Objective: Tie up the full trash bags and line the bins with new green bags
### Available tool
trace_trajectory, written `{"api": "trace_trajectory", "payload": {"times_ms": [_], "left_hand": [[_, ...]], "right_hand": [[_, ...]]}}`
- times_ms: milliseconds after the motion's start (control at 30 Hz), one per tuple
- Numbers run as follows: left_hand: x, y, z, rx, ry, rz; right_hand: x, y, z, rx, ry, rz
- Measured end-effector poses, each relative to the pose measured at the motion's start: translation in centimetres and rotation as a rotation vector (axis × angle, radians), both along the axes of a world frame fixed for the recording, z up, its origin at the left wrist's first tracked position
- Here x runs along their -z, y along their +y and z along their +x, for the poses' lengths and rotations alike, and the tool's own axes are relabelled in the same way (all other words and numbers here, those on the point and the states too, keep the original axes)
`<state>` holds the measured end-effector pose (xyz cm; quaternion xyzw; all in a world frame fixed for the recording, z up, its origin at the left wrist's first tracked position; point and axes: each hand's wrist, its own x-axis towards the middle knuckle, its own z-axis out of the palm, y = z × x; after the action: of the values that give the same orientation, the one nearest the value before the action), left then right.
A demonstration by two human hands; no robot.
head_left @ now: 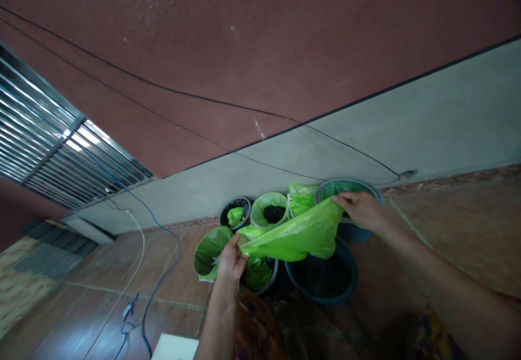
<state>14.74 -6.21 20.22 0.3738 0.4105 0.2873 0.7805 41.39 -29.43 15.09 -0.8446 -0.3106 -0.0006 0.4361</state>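
A bright green plastic bag (297, 235) is stretched sideways between my two hands, above several bins. My left hand (232, 259) grips its left end, fingers closed. At the upper right corner, my right hand (358, 208) pinches the bag between thumb and fingers. Beneath the bag stands a dark blue tub (352, 286). Behind my right hand is a grey-rimmed bucket (345, 182) with a green lining. Left of my left hand is a green-lined bin (201, 254). Another bin with crumpled green plastic (257, 274) stands just right of my left wrist.
Along the wall are a black-lined bin (223, 219), a pale green-lined bin (256, 216) and a tied green bag (301, 197). A blue hose (165, 273) and a white cable (136, 265) cross the tiled floor at left. A white box-like corner (175, 346) shows at the bottom.
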Motion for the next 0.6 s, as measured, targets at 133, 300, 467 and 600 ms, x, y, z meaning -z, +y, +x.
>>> {"api": "trace_trajectory", "payload": {"times_ms": [133,300,467,600], "left_hand": [[0.9,0.0,-0.6,0.026,-0.013,0.104],[2.0,1.1,-1.5,-0.078,-0.026,0.231],[1.7,1.0,-1.0,-0.143,0.038,0.096],[2.2,0.3,-1.2,-0.092,0.176,0.185]], "right_hand": [[0.4,0.0,0.1,0.019,-0.016,-0.024],[1.0,-0.2,0.6,0.031,-0.021,-0.104],[1.1,0.0,0.1,0.026,-0.035,-0.166],[0.9,0.0,0.1,0.040,-0.059,-0.169]]}}
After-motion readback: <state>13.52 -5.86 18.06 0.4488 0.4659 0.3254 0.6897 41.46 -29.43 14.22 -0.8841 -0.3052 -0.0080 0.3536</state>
